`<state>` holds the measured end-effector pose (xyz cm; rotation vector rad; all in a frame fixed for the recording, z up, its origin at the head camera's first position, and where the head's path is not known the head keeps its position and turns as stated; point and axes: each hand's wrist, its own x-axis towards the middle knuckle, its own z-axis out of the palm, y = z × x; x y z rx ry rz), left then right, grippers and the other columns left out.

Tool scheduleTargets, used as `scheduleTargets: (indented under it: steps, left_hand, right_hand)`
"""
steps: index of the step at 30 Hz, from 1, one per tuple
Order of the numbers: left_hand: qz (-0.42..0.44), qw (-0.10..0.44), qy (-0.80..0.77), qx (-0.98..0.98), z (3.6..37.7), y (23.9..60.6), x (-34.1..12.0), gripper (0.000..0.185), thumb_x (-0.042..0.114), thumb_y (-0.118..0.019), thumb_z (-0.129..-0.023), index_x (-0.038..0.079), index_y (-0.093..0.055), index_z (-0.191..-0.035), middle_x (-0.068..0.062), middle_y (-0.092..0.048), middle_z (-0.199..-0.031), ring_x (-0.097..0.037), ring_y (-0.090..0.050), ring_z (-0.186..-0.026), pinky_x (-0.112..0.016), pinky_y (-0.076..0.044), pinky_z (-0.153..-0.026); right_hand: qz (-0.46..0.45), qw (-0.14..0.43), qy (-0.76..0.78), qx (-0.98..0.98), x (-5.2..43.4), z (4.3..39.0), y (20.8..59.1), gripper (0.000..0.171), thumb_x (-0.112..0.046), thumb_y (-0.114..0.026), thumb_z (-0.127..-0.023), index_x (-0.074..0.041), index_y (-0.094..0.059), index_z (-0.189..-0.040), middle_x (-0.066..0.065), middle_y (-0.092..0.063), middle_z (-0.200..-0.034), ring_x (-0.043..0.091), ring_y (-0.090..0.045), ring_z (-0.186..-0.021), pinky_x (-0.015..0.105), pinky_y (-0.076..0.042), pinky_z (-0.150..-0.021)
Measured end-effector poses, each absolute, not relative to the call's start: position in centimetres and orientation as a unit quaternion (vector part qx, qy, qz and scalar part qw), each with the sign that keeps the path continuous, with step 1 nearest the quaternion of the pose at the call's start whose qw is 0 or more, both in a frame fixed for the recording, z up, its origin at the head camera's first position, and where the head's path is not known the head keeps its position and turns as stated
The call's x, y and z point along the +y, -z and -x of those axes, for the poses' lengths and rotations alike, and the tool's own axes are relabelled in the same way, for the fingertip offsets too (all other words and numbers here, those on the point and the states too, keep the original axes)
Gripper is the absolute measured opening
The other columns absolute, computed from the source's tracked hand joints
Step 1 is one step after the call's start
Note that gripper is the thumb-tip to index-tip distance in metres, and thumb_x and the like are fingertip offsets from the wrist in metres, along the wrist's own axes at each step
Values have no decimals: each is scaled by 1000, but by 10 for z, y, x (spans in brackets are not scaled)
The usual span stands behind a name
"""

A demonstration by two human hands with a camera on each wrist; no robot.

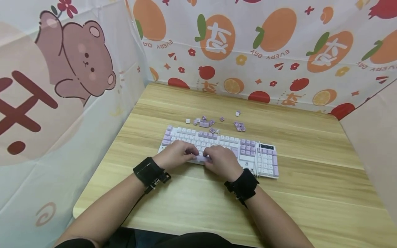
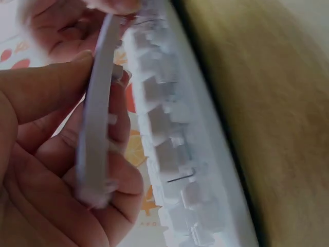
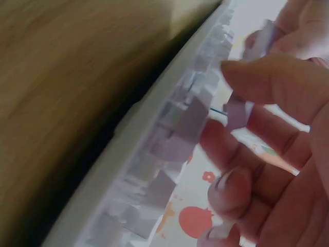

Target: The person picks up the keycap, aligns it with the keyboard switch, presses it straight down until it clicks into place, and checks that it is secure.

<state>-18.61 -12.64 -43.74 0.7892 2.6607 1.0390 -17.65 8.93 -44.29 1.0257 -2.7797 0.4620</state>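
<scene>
A white and purple keyboard (image 1: 248, 158) lies on the table, a white cable bundled across its right part. Above its front row is a long purple spacebar keycap (image 1: 201, 158), lifted off the board and seen from its edge in the left wrist view. My left hand (image 1: 177, 155) pinches one end of this keycap (image 2: 97, 113) between thumb and fingers. Thumb and fingers of my right hand (image 1: 222, 162) hold the other end (image 3: 239, 110). Under it, a thin metal stabilizer wire (image 2: 181, 178) sticks out of the exposed front row.
Behind the keyboard lie several loose purple and white keycaps (image 1: 204, 124), with a small cluster (image 1: 240, 126) farther right and a single keycap (image 1: 237, 113) beyond. The wooden table (image 1: 310, 165) meets printed cloth walls (image 1: 248, 51) at the back and left.
</scene>
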Motion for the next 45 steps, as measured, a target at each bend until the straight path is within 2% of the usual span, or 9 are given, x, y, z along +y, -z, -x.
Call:
scheduleTargets:
  steps: [7, 14, 21, 31, 39, 45]
  left_hand:
    - [-275, 36, -258, 925, 178, 435, -125, 27, -3, -72, -78, 5, -75, -104, -4, -70, -100, -19, -67, -96, -35, -55, -85]
    - [-265, 49, -234, 934, 178, 434, -127, 30, -3, -70, -76, 7, -76, -103, -5, -73, -101, -20, -68, -97, -38, -54, -86]
    - [-269, 64, -226, 934, 180, 433, -129, 30, 0, -74, -73, 10, -77, -101, 1, -74, -95, -11, -64, -83, -33, -53, -76]
    - [-278, 51, -211, 936, 181, 432, -130, 18, 1, -75, -72, 13, -77, -85, 6, -66, -76, -10, -54, -67, -29, -46, -64]
    - [-287, 6, -187, 940, 181, 435, -128, 19, 1, -75, -74, 11, -77, -91, -1, -70, -87, -17, -64, -82, -33, -55, -75]
    - [-270, -3, -193, 943, 182, 437, -129, 23, 1, -75, -73, 11, -76, -95, -3, -70, -90, -19, -65, -82, -32, -54, -72]
  right_hand:
    - [-321, 75, -134, -934, 87, 175, 443, 9, -19, -75, -80, -16, -73, -87, -3, -63, -81, 15, -58, -75, 28, -47, -64]
    - [-308, 41, -195, -930, 89, 173, 445, 11, -15, -75, -79, -17, -75, -90, -6, -68, -82, 10, -58, -75, 25, -47, -66]
    - [-314, 23, -202, -928, 89, 174, 444, 11, -18, -76, -81, -16, -77, -92, -6, -70, -82, 9, -57, -74, 24, -45, -66]
    - [-360, 28, -168, -917, 90, 175, 448, 12, -21, -79, -81, -16, -75, -91, -6, -65, -83, 9, -57, -74, 25, -48, -68]
    - [-347, 27, -185, -919, 91, 178, 450, 15, -18, -79, -81, -16, -75, -95, -6, -66, -84, 6, -58, -74, 23, -48, -67]
    - [-334, 54, -184, -923, 90, 181, 451, 14, -21, -81, -80, -17, -73, -90, -7, -65, -79, 7, -56, -71, 22, -46, -64]
